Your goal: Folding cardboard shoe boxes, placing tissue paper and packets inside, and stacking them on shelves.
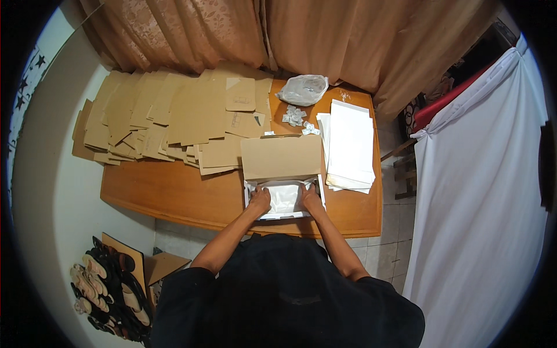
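An open cardboard box (282, 158) with a brown inner lid and white outer sides stands at the table's front edge, its lid raised at the far side. White lining paper (284, 198), creased and glossy, fills it and covers whatever lies underneath. Inside the box's left side, my left hand (259, 201) is closed at the paper's edge, fingers curled. My right hand (310, 199) is closed likewise at the right side, its thumb toward the middle. Both sets of fingertips are partly hidden.
Overlapping flat brown cardboard pieces (191, 110) cover the wooden table's (168, 185) far left. White sheets (350, 145) lie right of the box. Behind it are small white packets (294, 115) and a clear plastic bag (303, 90). Shoes (110, 284) hang at lower left; a white cloth (476, 174) hangs right.
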`<state>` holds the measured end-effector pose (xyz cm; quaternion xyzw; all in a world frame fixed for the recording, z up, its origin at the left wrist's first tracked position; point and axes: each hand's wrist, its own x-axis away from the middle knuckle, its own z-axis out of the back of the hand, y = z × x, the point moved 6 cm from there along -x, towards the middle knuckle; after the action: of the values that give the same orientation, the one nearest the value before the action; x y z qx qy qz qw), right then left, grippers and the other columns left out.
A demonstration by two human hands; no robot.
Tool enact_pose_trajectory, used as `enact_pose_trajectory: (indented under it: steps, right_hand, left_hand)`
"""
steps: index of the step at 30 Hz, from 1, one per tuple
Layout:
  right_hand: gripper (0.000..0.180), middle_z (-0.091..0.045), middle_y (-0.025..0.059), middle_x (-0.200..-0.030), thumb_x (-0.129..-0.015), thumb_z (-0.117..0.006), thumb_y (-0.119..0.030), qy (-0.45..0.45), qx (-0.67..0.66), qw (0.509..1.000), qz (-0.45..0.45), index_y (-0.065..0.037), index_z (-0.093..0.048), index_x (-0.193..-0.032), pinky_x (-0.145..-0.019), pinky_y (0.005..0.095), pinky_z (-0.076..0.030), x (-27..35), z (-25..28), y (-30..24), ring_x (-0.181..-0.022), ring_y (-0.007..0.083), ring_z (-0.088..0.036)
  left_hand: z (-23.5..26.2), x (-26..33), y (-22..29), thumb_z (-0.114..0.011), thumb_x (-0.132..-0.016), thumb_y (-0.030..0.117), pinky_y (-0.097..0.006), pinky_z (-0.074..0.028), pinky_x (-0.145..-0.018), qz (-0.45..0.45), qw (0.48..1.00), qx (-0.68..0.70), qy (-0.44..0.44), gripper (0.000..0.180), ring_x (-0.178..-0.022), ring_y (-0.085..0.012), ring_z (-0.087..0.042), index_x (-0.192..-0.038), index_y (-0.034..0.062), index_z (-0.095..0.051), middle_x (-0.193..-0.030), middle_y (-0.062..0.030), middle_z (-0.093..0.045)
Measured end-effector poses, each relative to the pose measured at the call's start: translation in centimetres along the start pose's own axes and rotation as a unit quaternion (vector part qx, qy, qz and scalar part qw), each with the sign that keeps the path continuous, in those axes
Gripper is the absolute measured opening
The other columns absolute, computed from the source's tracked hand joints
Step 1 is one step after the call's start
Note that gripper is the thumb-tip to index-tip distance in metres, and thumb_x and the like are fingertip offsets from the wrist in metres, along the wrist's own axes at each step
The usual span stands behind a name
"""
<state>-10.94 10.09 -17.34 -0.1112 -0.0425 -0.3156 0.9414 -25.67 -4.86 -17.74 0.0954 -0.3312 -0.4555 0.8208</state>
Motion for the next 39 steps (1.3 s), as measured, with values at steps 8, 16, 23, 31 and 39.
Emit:
enact_pose_trajectory:
  steps: [8, 16, 23, 31, 39]
  right_hand:
    - [0.048, -0.066, 0.0337, -0.103, -0.084, -0.062, -0.025, -0.155, -0.060, 0.986, 0.012, 0.004, -0.057, -0.122, -0.091, 0.0476, -0.053, -1.3, 1.5, -2.1, -0.105, 0.0457, -0.063]
    - [0.034, -0.064, 0.0311, -0.109, -0.093, -0.054, -0.023, -0.114, -0.137, 0.984, 0.026, 0.003, -0.062, -0.114, -0.093, 0.0481, -0.051, -0.1, 4.0, -2.1, -0.108, 0.0446, -0.061]
    - [0.034, -0.061, 0.0279, -0.113, -0.091, -0.059, -0.013, 0.125, -0.151, 0.977, -0.079, 0.005, -0.059, -0.120, -0.091, 0.0490, -0.048, 4.2, 16.9, -1.3, -0.108, 0.0420, -0.060]
    - [0.033, -0.066, 0.0271, -0.102, -0.095, -0.056, -0.017, 0.099, -0.260, 0.955, -0.106, 0.002, -0.059, -0.121, -0.084, 0.0473, -0.051, 4.5, 9.3, 3.4, -0.095, 0.0428, -0.064]
    - [0.037, -0.069, 0.0267, -0.097, -0.096, -0.058, -0.026, 0.055, -0.290, 0.954, -0.048, 0.003, -0.061, -0.119, -0.081, 0.0441, -0.053, 3.4, 8.1, -3.4, -0.091, 0.0391, -0.069]
  left_hand:
    - [-1.0, -0.5, -0.4, -0.062, -0.090, 0.020, -0.055, -0.052, -0.094, 0.020, 0.989, 0.047, -0.137, 0.053, -0.116, -0.0574, -0.051, -0.128, -0.0140, -0.047, -0.122, -0.0421, -0.051]
    - [-10.2, -6.6, -4.1, -0.050, -0.095, 0.020, -0.059, -0.046, -0.086, -0.225, 0.912, -0.321, -0.124, 0.035, -0.098, -0.0448, -0.065, -0.105, -0.0107, -0.064, -0.113, -0.0359, -0.061]
    - [14.0, 8.4, 2.4, -0.058, -0.092, 0.020, -0.050, -0.050, -0.079, -0.056, 0.955, 0.231, 0.176, 0.029, -0.094, -0.0439, -0.065, -0.094, -0.0088, -0.062, -0.093, -0.0301, -0.067]
    - [4.8, 7.8, -6.4, -0.062, -0.092, 0.027, -0.050, -0.051, -0.085, 0.006, 0.944, 0.293, 0.153, 0.041, -0.103, -0.0465, -0.063, -0.118, -0.0051, -0.059, -0.107, -0.0307, -0.066]
    - [8.2, 13.6, -10.6, -0.060, -0.094, 0.022, -0.045, -0.053, -0.082, 0.090, 0.936, 0.253, 0.227, 0.036, -0.096, -0.0392, -0.068, -0.123, -0.0001, -0.060, -0.100, -0.0248, -0.070]
